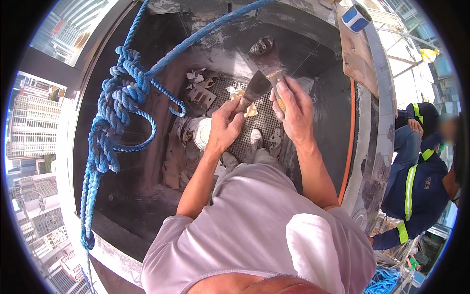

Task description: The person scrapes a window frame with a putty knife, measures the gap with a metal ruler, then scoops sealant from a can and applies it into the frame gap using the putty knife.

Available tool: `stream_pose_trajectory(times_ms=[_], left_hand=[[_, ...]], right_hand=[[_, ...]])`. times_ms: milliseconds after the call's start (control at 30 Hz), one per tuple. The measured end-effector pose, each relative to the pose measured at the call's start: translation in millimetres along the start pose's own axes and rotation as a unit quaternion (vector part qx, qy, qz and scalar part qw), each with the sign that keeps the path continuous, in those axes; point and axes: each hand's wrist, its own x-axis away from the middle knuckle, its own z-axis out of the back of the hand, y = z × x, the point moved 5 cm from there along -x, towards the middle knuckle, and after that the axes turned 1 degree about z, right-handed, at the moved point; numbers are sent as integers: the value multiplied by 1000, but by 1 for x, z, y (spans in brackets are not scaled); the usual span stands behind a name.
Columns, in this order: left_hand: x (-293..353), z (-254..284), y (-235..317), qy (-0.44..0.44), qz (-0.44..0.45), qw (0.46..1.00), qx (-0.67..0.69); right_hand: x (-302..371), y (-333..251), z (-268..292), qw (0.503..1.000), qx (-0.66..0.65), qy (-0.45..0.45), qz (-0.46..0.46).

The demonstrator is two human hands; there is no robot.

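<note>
In my right hand [297,110] is a wide putty knife [268,60], held by its yellowish handle with the blade pointing up and away. A lump of dark grey paste [262,45] sits on the end of that blade. My left hand [226,122] is closed around the handle of a second, smaller putty knife [258,84]. Its grey blade slants up to the right, and the two blades meet or overlap in front of me. Beneath my left hand, a white round bucket [201,134] stands near my feet.
Thick knotted blue rope [122,93] hangs at the left. Dark walls enclose me over a perforated floor [240,134] with scraps [201,95]. An orange hose [348,147] runs down the right wall; a blue-and-white can [356,18] stands above. Beyond sits a person in dark reflective workwear [416,186].
</note>
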Motion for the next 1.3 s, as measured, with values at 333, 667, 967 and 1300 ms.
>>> stream_pose_trajectory(times_ms=[333, 667, 967, 1300], left_hand=[[4, 50, 19, -33, 125, 951, 280], [27, 71, 27, 95, 168, 973, 129], [24, 63, 15, 88, 151, 979, 102], [32, 70, 11, 91, 205, 967, 122]], right_hand=[[-46, -16, 26, 915, 277, -208, 207], [-49, -66, 0, 804, 512, -139, 270], [-44, -59, -44, 734, 582, -224, 268], [-51, -72, -56, 715, 610, -250, 232]])
